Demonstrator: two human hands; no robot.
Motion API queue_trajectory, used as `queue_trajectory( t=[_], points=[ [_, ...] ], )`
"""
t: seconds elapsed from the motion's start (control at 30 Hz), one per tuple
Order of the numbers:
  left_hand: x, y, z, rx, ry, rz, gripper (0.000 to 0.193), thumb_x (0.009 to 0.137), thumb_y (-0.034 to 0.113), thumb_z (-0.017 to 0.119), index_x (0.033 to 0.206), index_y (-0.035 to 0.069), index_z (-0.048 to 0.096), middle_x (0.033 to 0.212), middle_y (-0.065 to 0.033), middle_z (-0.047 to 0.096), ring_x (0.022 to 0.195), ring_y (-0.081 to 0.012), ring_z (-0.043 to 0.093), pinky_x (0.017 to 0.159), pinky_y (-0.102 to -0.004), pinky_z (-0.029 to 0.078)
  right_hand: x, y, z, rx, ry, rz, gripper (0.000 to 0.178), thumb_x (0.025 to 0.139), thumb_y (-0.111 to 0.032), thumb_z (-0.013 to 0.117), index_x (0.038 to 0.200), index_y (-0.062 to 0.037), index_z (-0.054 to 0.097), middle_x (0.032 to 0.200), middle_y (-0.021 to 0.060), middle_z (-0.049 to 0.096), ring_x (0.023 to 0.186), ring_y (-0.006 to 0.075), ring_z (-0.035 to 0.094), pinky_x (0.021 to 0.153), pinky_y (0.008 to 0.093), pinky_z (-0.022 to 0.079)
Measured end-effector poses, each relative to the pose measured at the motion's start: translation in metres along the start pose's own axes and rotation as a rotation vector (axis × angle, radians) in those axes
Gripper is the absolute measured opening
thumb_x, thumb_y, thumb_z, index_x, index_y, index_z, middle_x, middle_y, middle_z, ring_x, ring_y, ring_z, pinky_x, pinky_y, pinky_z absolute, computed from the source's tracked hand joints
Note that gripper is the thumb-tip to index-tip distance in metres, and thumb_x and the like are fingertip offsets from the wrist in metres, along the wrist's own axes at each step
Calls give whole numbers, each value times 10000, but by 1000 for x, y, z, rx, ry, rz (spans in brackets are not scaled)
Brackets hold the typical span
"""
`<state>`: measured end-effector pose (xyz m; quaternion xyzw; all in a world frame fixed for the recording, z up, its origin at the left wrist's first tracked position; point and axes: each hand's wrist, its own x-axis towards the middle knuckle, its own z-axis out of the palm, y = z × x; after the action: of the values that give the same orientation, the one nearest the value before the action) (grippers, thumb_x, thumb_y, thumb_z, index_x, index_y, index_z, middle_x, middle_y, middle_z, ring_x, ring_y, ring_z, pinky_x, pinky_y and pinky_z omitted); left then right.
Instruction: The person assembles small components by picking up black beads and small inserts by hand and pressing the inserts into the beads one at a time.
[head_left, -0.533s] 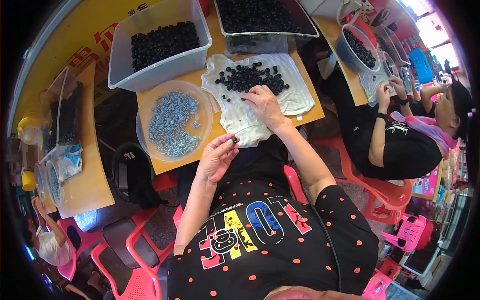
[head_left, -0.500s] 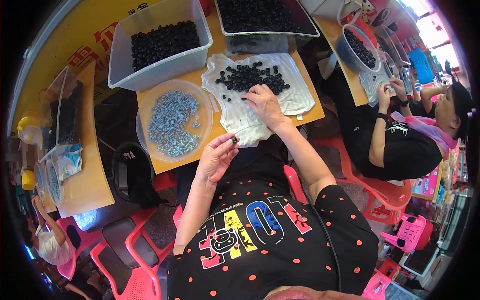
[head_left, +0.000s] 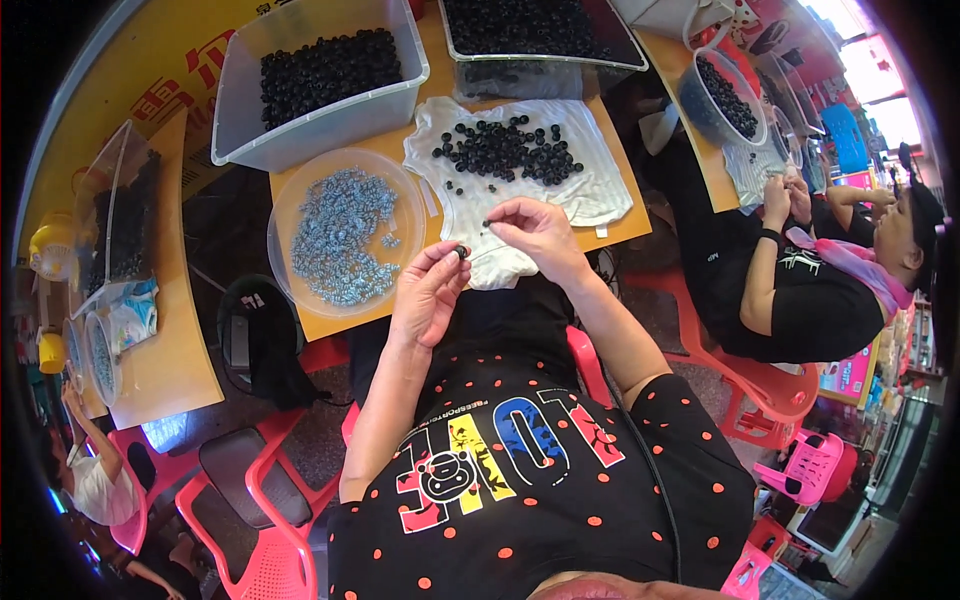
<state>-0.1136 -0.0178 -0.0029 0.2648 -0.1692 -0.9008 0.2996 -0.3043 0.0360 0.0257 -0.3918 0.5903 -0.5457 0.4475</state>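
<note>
My left hand is closed in a pinch on a small black round piece, which seems to have a pale centre. Just to its right, my right hand pinches a tiny dark piece between thumb and forefinger. The two hands are apart, over the near part of a white cloth. Farther back on the cloth lies a loose heap of black round pieces, with a few smaller dark bits near its left edge. Left of the cloth, a round clear tray holds many small grey-blue pieces.
A clear bin of black pieces stands at the back left, and another bin at the back right. A co-worker sits at a table on the right. Red chairs stand around; another table is at the left.
My right hand has drawn back from the heap toward my left hand, now with a tiny dark piece in its fingertips. My left hand has risen slightly, still pinching its black round piece.
</note>
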Motion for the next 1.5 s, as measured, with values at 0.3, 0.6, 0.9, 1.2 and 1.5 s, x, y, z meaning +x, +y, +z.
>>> queue_trajectory(
  t=[0.3, 0.6, 0.9, 1.2, 1.5],
  points=[
    [-4, 0, 9, 14, 8, 87, 156, 860, 12, 627, 1016, 12, 635, 931, -70, 657, 801, -139, 636, 748, -253, 536, -25, -27, 22, -131, -76, -113, 123, 821, 8, 646, 940, 34, 664, 926, 54, 632, 817, 85, 584, 724, 216, 475],
    [-6, -2, 11, 43, 29, 112, 163, 864, 14, 626, 1026, 12, 640, 938, -58, 650, 795, -126, 622, 730, -247, 527, -26, -26, 30, -371, -8, -345, 133, 771, -31, 696, 900, -5, 681, 837, 75, 659, 695, 105, 602, 624, 237, 493],
    [-7, 4, 7, 70, -26, 8, 242, 868, 7, 617, 1107, 18, 579, 951, -66, 640, 783, -123, 616, 717, -236, 523, -27, -28, 22, -294, -147, -176, 216, 777, -61, 702, 992, -48, 677, 918, 49, 647, 878, 97, 549, 744, 238, 453],
    [-8, 6, 5, 100, -113, -151, 499, 840, -3, 647, 1260, 50, 382, 981, -95, 634, 808, -138, 623, 701, -243, 530, -34, -18, 17, -296, -311, -191, 247, 831, -77, 655, 1076, -54, 671, 963, 57, 664, 907, 157, 597, 821, 276, 461],
    [-5, 7, 16, 132, -90, -156, 328, 837, 40, 668, 1140, 15, 544, 933, -77, 657, 761, -147, 639, 702, -254, 540, -36, -15, 8, -36, -255, -84, 343, 822, -48, 652, 1161, -12, 615, 1144, 46, 606, 973, 92, 541, 860, 227, 439]
  ],
)
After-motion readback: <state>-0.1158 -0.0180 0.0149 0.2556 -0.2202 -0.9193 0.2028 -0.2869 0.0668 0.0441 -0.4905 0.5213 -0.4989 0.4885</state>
